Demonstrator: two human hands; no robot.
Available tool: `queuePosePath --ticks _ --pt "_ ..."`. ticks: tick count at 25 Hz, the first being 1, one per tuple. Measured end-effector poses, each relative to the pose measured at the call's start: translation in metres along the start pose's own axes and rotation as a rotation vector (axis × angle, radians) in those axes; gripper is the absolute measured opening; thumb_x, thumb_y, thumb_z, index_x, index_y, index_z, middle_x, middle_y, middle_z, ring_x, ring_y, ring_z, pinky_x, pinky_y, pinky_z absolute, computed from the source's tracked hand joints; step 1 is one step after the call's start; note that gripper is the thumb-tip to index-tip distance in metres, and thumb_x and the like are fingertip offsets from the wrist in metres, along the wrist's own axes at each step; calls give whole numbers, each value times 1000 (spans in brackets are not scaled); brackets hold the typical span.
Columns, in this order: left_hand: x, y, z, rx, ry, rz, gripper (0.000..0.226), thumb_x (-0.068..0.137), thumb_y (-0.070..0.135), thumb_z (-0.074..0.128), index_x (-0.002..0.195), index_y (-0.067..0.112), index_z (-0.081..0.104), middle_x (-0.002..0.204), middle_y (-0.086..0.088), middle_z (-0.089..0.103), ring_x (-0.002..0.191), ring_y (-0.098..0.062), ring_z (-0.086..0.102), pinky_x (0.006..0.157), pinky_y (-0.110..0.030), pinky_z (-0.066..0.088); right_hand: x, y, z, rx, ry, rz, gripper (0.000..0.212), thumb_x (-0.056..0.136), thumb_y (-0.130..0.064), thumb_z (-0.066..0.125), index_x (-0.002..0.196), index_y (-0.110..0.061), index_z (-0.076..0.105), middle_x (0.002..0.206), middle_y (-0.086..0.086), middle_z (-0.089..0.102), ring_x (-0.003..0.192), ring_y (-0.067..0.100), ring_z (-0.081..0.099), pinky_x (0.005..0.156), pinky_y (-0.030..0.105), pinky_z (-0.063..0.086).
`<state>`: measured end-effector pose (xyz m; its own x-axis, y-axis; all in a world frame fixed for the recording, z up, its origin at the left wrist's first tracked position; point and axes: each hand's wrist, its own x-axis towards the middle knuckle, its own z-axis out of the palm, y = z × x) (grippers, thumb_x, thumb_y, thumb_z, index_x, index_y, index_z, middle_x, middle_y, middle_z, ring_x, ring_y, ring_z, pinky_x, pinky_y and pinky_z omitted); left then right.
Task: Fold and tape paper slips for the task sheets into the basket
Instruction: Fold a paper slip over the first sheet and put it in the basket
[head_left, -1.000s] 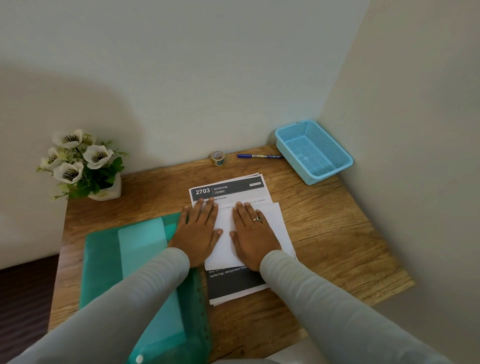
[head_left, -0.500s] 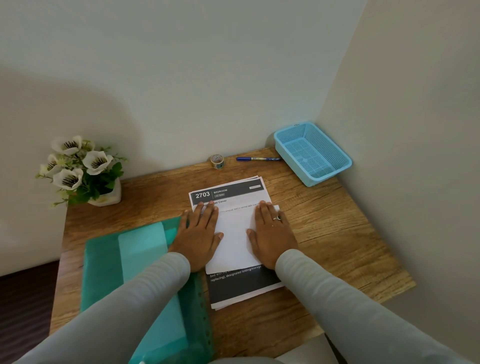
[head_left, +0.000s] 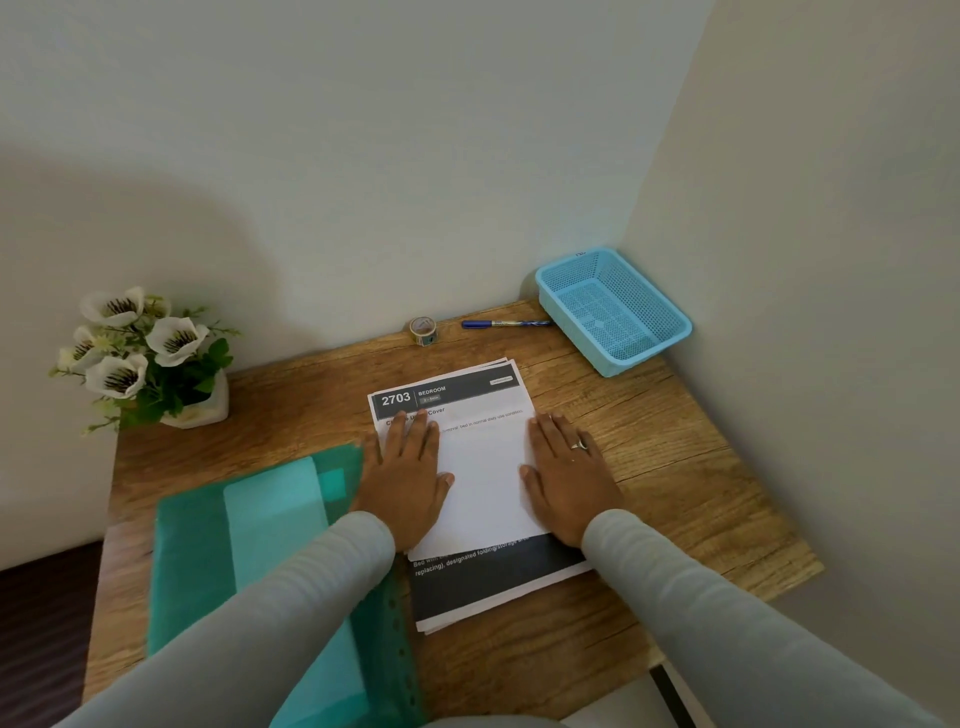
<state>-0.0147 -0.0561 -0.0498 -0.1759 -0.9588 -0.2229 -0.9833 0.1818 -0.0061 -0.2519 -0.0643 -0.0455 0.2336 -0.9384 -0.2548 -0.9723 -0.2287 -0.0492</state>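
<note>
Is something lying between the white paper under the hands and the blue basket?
Nothing visible. Only bare desk lies between the white paper and the blue basket; the pen and tape roll lie farther back, off that path.

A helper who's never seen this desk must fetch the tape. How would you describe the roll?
Start at the wooden desk in the room's corner and follow its far edge along the back wall. Left of the blue mesh basket lies a blue pen, with the tape roll a little beyond its left end. It is the only small round ring there.
</note>
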Motion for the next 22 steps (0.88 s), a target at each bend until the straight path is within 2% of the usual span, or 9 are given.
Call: queuePosePath --ticks 6,10,13,17,22 --pt "24 47 -13 22 -54 155 70 107 52 25 163 19 0 171 -6 -11 156 -33 -13 125 -58 5 2 -1 -1 6 -10 6 71 109 -51 21 164 -15 -4 173 6 -2 159 26 -3 129 46 5" --pt "9 4 -7 10 -53 97 77 103 63 23 163 22 -2 171 -5 -10 157 -32 -10 126 -57 5 1 2 0 16 1 -12 71 109 -51 21 165 -15 -3 173 6 -1 159 26 -2 129 46 6" --pt "-1 -26 -9 13 -62 46 84 99 70 27 163 20 5 171 -7 3 156 -34 3 125 -56 11 1 3 -1 26 11 -20 72 107 -53 23 165 -16 2 173 6 4 159 27 3 129 48 11" --pt "4 -27 -24 6 -22 45 86 92 73 46 158 21 26 160 -5 30 146 -30 28 119 -50 27 9 11 -25 57 5 -74 76 100 -61 44 160 -21 22 167 2 23 153 27 23 123 48 24" --pt "20 -26 -43 -115 -128 31 84 82 70 67 150 31 36 157 1 38 145 -27 33 121 -49 27 24 17 -60 138 -158 -41 95 82 -61 74 158 -29 27 163 -1 28 146 31 34 118 50 36"
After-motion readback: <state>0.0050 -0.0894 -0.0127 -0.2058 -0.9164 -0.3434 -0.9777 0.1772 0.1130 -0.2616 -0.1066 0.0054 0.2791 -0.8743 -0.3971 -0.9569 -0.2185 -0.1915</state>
